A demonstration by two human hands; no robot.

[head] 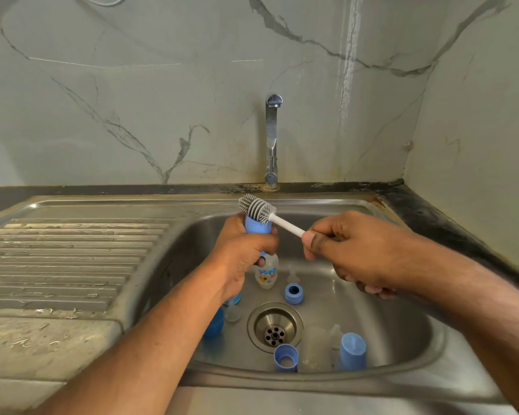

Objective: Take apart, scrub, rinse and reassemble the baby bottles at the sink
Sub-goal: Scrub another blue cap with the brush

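My left hand point(242, 255) grips a blue bottle cap point(257, 226) over the steel sink point(372, 298). My right hand point(346, 250) holds the white handle of a bottle brush, whose grey bristle head point(256, 207) lies against the cap's top. Below my left hand a clear bottle point(266, 272) with a printed label stands in the basin. Loose parts lie around the drain point(274, 327): a blue collar ring point(293, 293), another blue ring point(286, 357), a blue cap point(352, 351), a clear bottle point(313, 348) and clear teats point(232, 313).
The tap point(271, 139) stands at the back wall, with no water running. A ridged drainboard point(66, 265) lies to the left. Dark countertop point(432, 217) runs along the right. A blue piece point(215, 323) sits partly hidden under my left forearm.
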